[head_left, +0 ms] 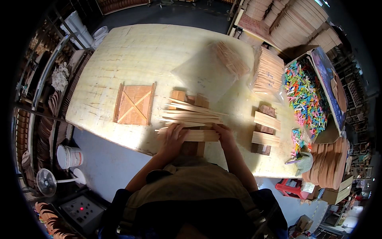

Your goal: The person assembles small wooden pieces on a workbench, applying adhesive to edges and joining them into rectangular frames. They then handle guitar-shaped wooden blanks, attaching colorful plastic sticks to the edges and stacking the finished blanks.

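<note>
The bundle of flat wooden slats (pixel 195 135) is lying crosswise at the near edge of the surface (pixel 131 55), resting on a short wooden block (pixel 193 148), and both hands are closing on it from its two ends. The left hand (pixel 174 136) is lying over the left part with fingers curled down onto the top slats; the right hand (pixel 223 133) is gripping the right end, fingers wrapped over the edge. To do this well, the ends probably need squaring between the palms, with even pressure, so that no slat is sliding out sideways.

Just beyond the bundle, loose slats (pixel 191 113) are fanning out unevenly over more blocks, close enough to be knocked by a careless push. Further left, a finished square panel with crossed braces (pixel 134 104) is lying flat, well apart. To the right, small stacks of blocks and slats (pixel 264 129) are standing near the right hand. Behind them, clear bags of thin sticks (pixel 268 71) are lying, and a box of coloured clips (pixel 306 95) is sitting at the far right edge. A pale bucket (pixel 68 156) and a fan (pixel 47 183) are standing on the floor at the left.
</note>
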### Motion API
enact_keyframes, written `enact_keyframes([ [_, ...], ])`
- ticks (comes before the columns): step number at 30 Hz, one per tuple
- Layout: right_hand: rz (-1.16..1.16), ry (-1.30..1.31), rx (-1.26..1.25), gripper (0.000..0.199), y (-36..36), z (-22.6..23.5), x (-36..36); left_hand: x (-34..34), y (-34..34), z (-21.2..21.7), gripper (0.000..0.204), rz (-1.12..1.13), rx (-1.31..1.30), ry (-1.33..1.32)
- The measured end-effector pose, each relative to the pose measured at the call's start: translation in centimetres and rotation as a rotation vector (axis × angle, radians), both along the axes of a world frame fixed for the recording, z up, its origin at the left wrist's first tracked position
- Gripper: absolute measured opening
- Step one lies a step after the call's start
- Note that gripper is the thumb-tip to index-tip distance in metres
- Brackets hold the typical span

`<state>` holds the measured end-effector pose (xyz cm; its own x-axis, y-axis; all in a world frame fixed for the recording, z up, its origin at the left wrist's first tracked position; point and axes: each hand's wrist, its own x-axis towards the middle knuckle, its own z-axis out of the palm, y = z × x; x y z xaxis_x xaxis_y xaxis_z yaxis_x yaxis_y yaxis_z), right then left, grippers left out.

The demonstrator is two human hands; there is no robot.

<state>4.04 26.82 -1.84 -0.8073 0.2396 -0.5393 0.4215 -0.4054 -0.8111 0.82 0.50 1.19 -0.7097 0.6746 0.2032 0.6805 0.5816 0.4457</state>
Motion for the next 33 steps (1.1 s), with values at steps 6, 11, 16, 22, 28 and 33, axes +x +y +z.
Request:
enact_keyframes([
  [6, 0.054, -0.083, 0.134, 0.027, 0.3, 0.6, 0.1, 0.0, -0.1, -0.5, 0.053, 0.005, 0.026, 0.008],
  [11, 0.06, -0.062, 0.079, 0.024, 1.1, 1.1, -0.1, 0.1, 0.0, 0.2, 0.053, 0.003, -0.008, -0.043],
  [16, 0.049, -0.102, 0.094, 0.021, 1.7, 1.3, 0.0, 0.1, -0.2, -0.9, 0.051, 0.0, 0.035, 0.037],
  [22, 0.06, -0.117, 0.175, 0.017, 1.4, 3.2, 0.1, 0.3, 0.2, 0.3, 0.049, 0.051, -0.033, 0.176],
  [28, 0.014, -0.09, -0.035, 0.019, 1.3, 1.3, 0.1, -0.5, 0.1, -0.3, 0.048, -0.026, 0.061, 0.126],
  [33, -0.094, -0.029, -0.149, 0.022, 0.5, 0.0, 0.1, -0.7, 0.1, 0.2, 0.05, -0.035, 0.074, 0.092],
])
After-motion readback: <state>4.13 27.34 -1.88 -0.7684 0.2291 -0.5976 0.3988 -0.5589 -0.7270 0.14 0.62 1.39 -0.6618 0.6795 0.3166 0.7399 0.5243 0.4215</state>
